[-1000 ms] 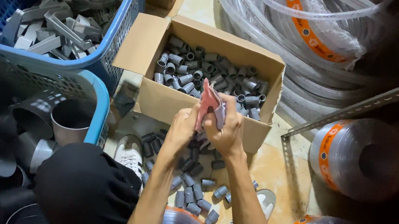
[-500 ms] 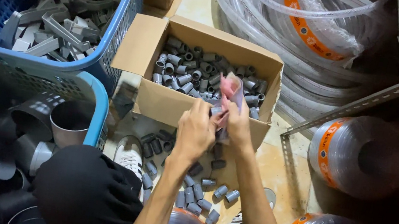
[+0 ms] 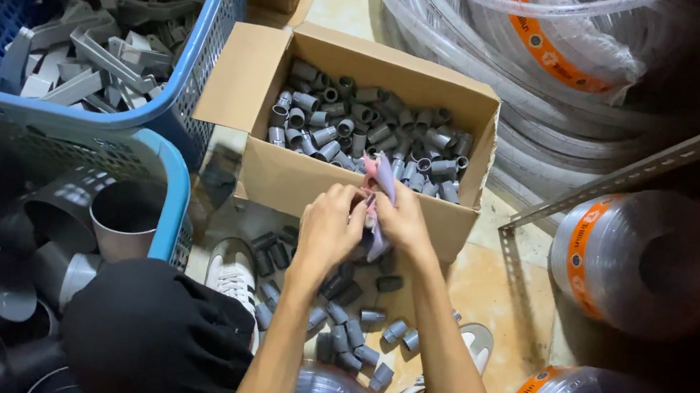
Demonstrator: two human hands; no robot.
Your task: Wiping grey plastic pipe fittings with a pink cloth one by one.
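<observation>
While loose grey fittings [image 3: 346,325] lie scattered on the floor nearest the camera, the left hand [image 3: 331,227] and right hand [image 3: 403,220] just above both pinch a crumpled pink plastic bag [image 3: 381,194], right against the front of a cardboard box [image 3: 277,176] full of the same fittings, clear hose coils [image 3: 532,37] behind.

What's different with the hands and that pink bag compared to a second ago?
Little changed. Both hands, left hand and right hand, kept hold of the pink bag and shifted slightly toward the front wall of the box, fingers working at the bag. Nothing was picked up or let go. The fittings in the box, those on the floor and the blue baskets stayed put.
</observation>
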